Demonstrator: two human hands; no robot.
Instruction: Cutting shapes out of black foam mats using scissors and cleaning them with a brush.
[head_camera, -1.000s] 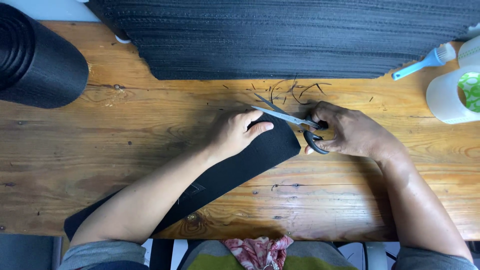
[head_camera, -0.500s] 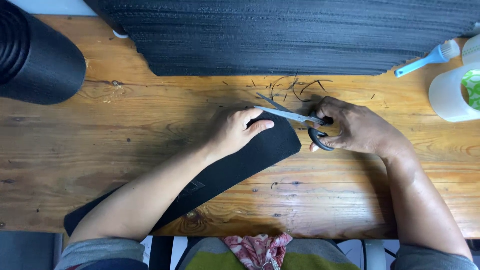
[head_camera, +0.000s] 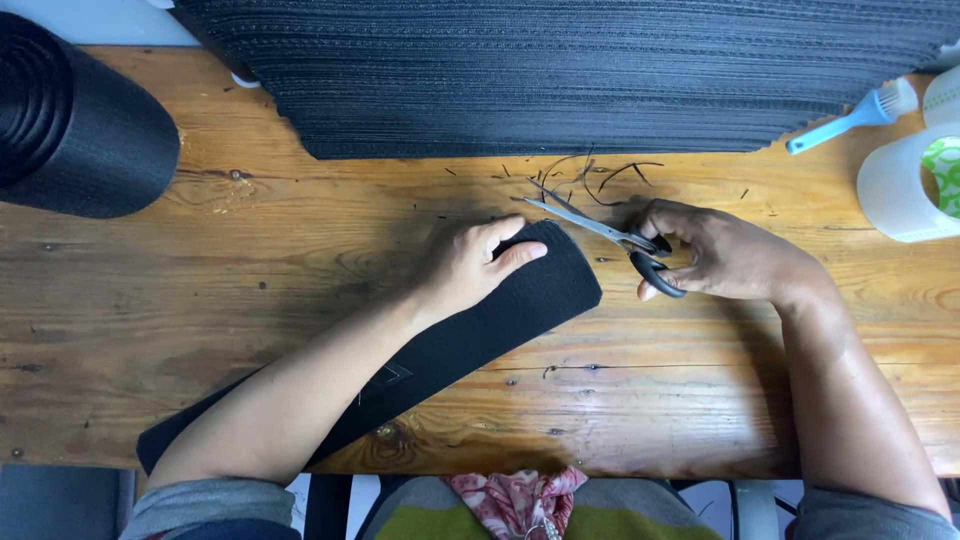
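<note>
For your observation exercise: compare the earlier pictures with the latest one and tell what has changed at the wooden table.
Little changed. The right hand keeps its grip on the scissors, blades at the rounded end of the black strip, drifting only slightly. The left hand still presses the strip flat. The black roll, ribbed mat, blue brush and wooden table stayed put.

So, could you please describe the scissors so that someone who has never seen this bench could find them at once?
Start at the wooden table and find the black strip lying aslant under the left hand. Just past its rounded end, the right hand holds the scissors. They are the only metal thing here: thin silver blades, black handles, with dark trimmings scattered beside them.
</note>
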